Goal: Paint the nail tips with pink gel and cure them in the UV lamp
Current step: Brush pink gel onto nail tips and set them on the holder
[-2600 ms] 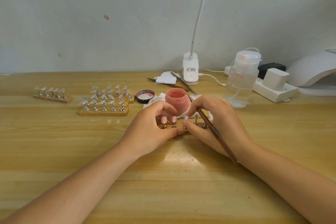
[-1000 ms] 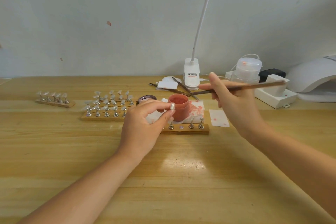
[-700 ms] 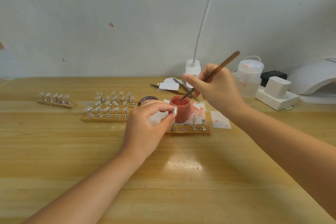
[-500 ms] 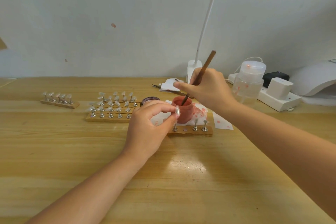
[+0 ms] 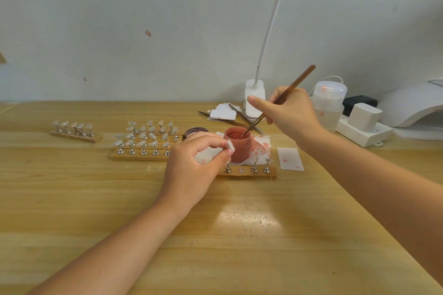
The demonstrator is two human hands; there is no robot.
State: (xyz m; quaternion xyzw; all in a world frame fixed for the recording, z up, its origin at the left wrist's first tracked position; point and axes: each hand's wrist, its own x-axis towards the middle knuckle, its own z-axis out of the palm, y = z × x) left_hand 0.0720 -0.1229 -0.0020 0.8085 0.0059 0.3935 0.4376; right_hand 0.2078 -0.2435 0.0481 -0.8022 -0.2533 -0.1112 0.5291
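Observation:
My left hand point(image 5: 191, 165) pinches a small nail-tip holder point(image 5: 229, 146) between thumb and forefinger, lifted just left of the pink gel jar point(image 5: 237, 145). My right hand point(image 5: 291, 112) grips a brown brush point(image 5: 282, 97), its tip dipped into the open jar. In front of the jar lies a wooden strip point(image 5: 247, 172) with three metal holders on it and one bare slot. The white UV lamp point(image 5: 412, 105) sits at the far right edge.
Two more wooden racks of nail tips point(image 5: 143, 141) point(image 5: 75, 132) stand to the left. The jar's dark lid point(image 5: 195, 131), stained tissue point(image 5: 261, 148), a paper slip point(image 5: 290, 158), tools point(image 5: 237, 118), a desk lamp base point(image 5: 254, 99), a clear pump bottle point(image 5: 328, 100) and a power strip point(image 5: 364, 127) crowd the back.
My right hand swung the brush from level to tip-down and dipped it into the gel jar. My left hand keeps the lifted holder beside the jar.

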